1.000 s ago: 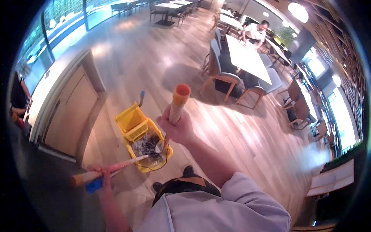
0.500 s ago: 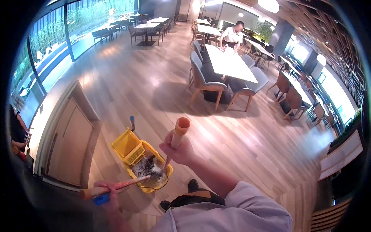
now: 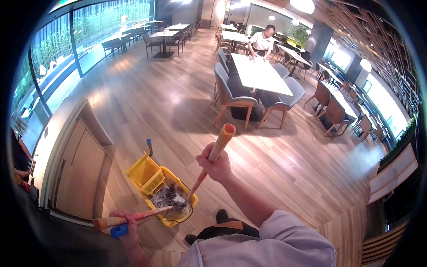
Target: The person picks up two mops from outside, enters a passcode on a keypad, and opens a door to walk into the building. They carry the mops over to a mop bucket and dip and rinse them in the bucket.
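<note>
Floor (image 3: 138, 111): pale wooden boards, which run through a wide dining room and shine under the light.
Windows (image 3: 111, 29): tall glass on the far left, with green plants behind it.
White table (image 3: 262, 75): long, standing in the middle distance, with grey chairs (image 3: 223, 84) along its sides.
Other person (image 3: 261, 43): leans over the far end of this table, both hands near its top; what these hands touch is too small to tell.
Bucket (image 3: 175, 178): yellow, it stands on the floor in front of the shoes (image 3: 222, 216), a little to the left; a yellow wringer (image 3: 153, 182) sits at its far side.
Inside the bucket: dark, wet strands (image 3: 168, 196) together with white foam; I cannot tell which pole they belong to.
Left hand (image 3: 125, 220): fingers are closed around the first pole (image 3: 149, 213), which lies almost level; its thick orange end is left of the hand, its thin end points into the bucket.
Blue handle (image 3: 119, 231): just below the left hand; whether the fingers touch it, I cannot tell.
Right hand (image 3: 215, 165): fingers are wrapped around the second pole (image 3: 199, 181), which is tilted, hollow top upward, lower part going down to the bucket.
Cabinet (image 3: 80, 173): wooden, with a door, left of the bucket.
</note>
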Demonstrator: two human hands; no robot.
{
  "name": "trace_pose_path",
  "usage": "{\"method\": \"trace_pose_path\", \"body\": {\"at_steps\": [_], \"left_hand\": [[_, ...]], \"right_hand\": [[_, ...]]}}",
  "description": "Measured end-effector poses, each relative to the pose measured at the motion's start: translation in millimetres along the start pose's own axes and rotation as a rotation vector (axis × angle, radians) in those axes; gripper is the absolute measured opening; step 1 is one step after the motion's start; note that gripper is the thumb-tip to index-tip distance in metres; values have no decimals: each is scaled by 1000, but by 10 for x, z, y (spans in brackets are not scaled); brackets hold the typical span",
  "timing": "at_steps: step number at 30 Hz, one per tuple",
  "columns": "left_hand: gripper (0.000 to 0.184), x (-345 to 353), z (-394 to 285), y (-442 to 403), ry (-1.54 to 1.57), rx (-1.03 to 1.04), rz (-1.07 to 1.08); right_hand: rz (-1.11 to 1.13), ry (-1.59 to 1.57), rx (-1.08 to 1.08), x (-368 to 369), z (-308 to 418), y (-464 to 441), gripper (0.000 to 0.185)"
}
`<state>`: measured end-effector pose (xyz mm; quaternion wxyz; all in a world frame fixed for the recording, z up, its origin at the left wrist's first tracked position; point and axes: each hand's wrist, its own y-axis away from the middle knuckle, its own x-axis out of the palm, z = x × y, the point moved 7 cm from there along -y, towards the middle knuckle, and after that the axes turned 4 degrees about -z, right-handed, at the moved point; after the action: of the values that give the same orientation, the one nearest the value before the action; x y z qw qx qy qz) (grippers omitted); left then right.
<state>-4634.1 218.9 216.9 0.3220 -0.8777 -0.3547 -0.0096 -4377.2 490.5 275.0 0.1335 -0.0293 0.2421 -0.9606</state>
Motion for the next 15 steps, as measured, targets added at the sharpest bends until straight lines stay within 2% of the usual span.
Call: {"method": "trace_pose_path", "body": {"at_steps": [9, 15], "left_hand": [[41, -2, -4, -117, -4, 1, 9], [42, 87, -14, -102, 9, -24, 6]], "right_hand": [[-36, -172, -27, -4, 38, -12, 25], [-18, -127, -56, -84, -43, 18, 26]]}}
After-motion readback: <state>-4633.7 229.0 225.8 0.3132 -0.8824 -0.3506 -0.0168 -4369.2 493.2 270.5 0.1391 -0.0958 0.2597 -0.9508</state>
